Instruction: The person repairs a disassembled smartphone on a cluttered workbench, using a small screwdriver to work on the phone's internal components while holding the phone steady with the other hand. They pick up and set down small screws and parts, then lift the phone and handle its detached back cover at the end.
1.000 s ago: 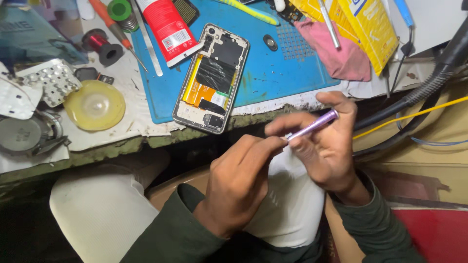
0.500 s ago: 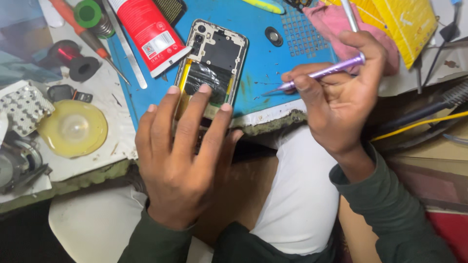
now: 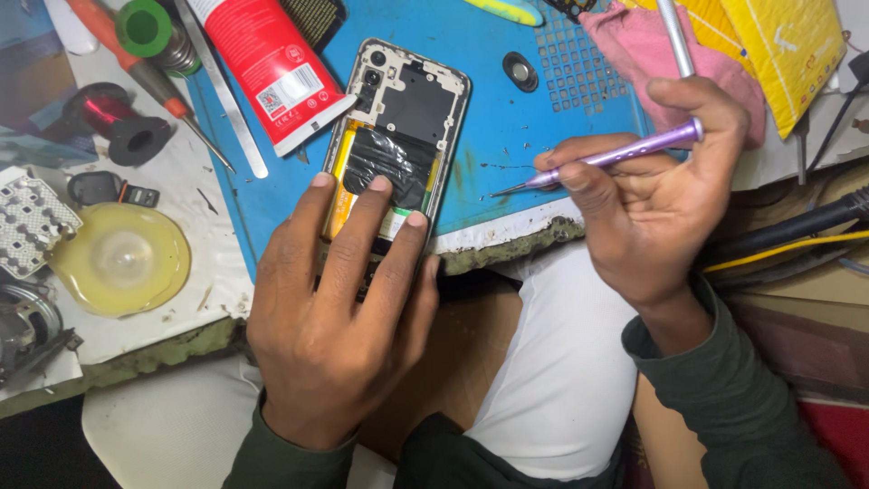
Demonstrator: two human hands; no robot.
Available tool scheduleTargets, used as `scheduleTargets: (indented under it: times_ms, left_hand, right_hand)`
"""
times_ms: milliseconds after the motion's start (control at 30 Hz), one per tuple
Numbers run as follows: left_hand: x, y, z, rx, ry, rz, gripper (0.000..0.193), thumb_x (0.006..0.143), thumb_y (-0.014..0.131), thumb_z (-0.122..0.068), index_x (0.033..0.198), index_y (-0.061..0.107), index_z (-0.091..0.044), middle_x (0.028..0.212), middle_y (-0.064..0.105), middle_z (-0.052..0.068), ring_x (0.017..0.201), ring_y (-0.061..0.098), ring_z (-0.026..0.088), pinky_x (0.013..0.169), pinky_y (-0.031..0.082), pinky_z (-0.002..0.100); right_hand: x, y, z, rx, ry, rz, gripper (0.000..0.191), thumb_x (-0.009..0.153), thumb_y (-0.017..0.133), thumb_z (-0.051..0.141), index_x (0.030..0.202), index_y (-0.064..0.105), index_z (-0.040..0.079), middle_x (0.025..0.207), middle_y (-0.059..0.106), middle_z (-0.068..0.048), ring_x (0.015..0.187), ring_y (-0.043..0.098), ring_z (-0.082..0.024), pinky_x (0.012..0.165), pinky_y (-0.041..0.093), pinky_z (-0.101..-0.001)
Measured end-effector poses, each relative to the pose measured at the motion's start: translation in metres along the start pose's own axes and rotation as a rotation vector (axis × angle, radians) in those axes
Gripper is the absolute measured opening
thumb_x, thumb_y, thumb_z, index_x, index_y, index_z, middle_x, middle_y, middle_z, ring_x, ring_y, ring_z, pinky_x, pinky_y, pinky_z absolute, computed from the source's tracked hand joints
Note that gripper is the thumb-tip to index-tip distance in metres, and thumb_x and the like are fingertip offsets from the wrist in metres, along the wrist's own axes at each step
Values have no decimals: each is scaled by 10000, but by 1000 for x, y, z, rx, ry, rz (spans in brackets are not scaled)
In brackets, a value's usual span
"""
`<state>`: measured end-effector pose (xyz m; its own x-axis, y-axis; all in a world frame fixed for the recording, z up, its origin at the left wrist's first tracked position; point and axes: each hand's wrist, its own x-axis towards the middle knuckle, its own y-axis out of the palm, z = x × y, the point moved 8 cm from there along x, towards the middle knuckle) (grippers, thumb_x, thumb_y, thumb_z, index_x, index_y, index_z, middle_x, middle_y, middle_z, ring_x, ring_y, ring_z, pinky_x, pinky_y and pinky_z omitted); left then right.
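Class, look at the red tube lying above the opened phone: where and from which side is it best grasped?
Probably across the red tube's flat middle, from above, thumb and fingers on its two long edges. It lies flat and slanted on the blue mat; its lower end nearly meets the phone, so stay clear of that end.

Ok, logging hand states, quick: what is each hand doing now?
Left hand: open, flat on opened phone.
Right hand: closed, holding purple screwdriver.
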<state>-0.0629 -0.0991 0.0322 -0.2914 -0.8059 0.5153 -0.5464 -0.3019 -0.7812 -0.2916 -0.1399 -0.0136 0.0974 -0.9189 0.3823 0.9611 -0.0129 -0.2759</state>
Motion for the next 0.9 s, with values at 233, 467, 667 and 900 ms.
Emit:
scheduleTargets:
  times_ms: [233,467,667,900]
  left_hand:
    - [-1,-10,5,-64,79,31,312,847,799,-147,1137,751,-43,1317,663,135,1258,583,410,916,473,509]
    - [0,-12,11,-72,72,29,299,847,766,-176,1119,742,-54,1350,652,139,1251,584,394,921,442,491]
    - [5,-9,15,-65,58,38,283,847,762,-192,1099,747,-63,1326,669,108,1241,593,380,907,436,473]
    - [7,-5,20,-77,36,33,265,849,768,-202,1082,748,-76,1302,687,100,1231,606,369,926,435,464]
  right_hand:
    - [11,-14,2,38,-31,-81,535,1161,718,53,1465,278,53,972,664,-183,837,733,-260,803,611,-328]
    - [44,5,-2,140,44,-113,552,1134,738,21,1450,285,30,928,684,-174,776,736,-224,728,631,-300]
    - [54,15,1,110,76,-79,536,1129,725,17,1447,292,14,932,694,-171,811,734,-212,752,623,-289]
    - [60,18,-7,99,110,-49,529,1117,717,26,1433,293,5,923,700,-178,823,744,-208,746,622,-275]
